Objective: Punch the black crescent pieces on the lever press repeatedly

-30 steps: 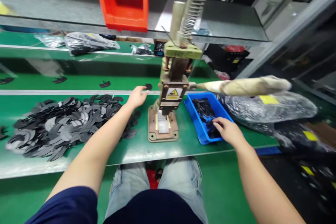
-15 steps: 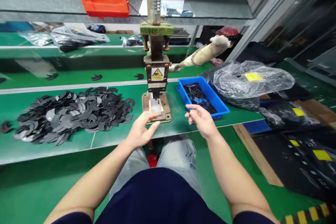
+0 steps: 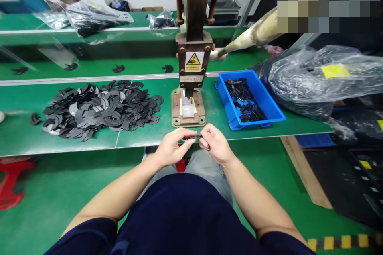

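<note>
A small black plastic piece (image 3: 197,136) spans the gap between my two hands, just in front of the press at the table's front edge. My right hand (image 3: 217,144) pinches its right end between thumb and curled fingers. On the other side, the thumb and fingers of my left hand (image 3: 171,148) close around the left end; its exact shape is hidden by the fingers. Behind them stands the hand press (image 3: 194,55), its ram above a pale block (image 3: 188,108) on the base plate.
Left of the press lies a heap of black curved pieces (image 3: 101,107). On the right, a blue bin (image 3: 273,117) holds several slim black parts. Bagged goods (image 3: 326,75) sit beyond it. A long press handle (image 3: 248,38) juts to the right. Several black pieces (image 3: 119,68) lie on the rear strip.
My right hand has moved left from beside the blue bin, carrying the small black piece. My left hand has closed on the piece's other end. The camera view has shifted too.
</note>
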A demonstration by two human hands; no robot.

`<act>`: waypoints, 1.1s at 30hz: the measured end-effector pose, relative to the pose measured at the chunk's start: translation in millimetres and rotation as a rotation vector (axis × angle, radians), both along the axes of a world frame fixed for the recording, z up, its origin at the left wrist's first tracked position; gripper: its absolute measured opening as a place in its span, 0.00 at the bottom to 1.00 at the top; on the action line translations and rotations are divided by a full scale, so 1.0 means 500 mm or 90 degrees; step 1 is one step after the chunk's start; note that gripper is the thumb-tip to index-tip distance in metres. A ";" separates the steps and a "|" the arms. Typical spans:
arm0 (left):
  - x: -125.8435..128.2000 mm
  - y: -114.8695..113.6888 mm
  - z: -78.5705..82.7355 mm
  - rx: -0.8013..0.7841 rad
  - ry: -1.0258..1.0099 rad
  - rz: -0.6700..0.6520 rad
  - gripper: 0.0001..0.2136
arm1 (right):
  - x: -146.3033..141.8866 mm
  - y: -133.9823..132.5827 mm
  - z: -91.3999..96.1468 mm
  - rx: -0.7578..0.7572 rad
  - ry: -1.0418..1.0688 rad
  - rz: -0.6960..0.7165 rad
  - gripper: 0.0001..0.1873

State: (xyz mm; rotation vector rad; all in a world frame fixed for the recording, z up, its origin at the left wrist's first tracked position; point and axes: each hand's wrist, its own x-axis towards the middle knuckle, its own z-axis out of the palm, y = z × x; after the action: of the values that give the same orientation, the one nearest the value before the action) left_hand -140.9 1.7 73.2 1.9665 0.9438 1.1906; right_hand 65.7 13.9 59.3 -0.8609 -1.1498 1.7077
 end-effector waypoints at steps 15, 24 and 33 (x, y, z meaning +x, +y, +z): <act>-0.013 0.090 -0.026 -0.458 -0.231 -0.188 0.23 | 0.041 0.059 0.081 0.201 -0.277 0.047 0.18; -0.069 0.311 -0.040 -0.080 0.081 0.179 0.09 | 0.110 0.205 0.393 0.708 -0.097 -0.419 0.26; -0.053 0.331 -0.042 0.082 0.271 0.101 0.10 | 0.036 0.198 0.445 0.762 -0.170 -0.284 0.21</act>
State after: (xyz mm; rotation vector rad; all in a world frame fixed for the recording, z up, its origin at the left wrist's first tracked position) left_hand -167.4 167.2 52.2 2.3393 1.2820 0.9503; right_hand 83.8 112.8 281.9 -0.4865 -1.6808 0.3532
